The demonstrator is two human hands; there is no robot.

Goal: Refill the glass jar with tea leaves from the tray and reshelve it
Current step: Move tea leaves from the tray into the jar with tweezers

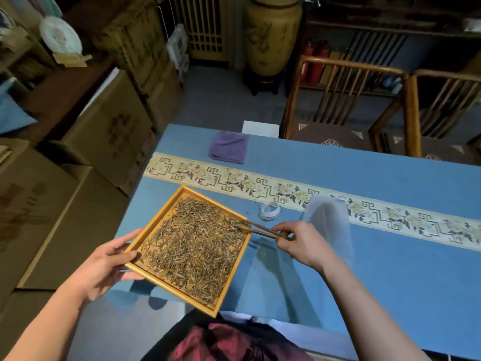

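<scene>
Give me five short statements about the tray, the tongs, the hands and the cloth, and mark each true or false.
1. The left hand holds the tray by its edge. True.
2. The right hand holds a metal spoon. False: it holds wooden tongs.
3. The tongs' tips reach into the tea leaves. True.
4. The purple cloth lies in the tray. False: it lies folded on the table, beyond the tray.
5. The tray is empty. False: tea leaves cover it.

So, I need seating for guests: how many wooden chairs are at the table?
2. One wooden slat-back chair stands at the far side of the blue-clothed table; the second wooden chair is beside it, cut off by the right frame edge. More may be out of view.
</scene>
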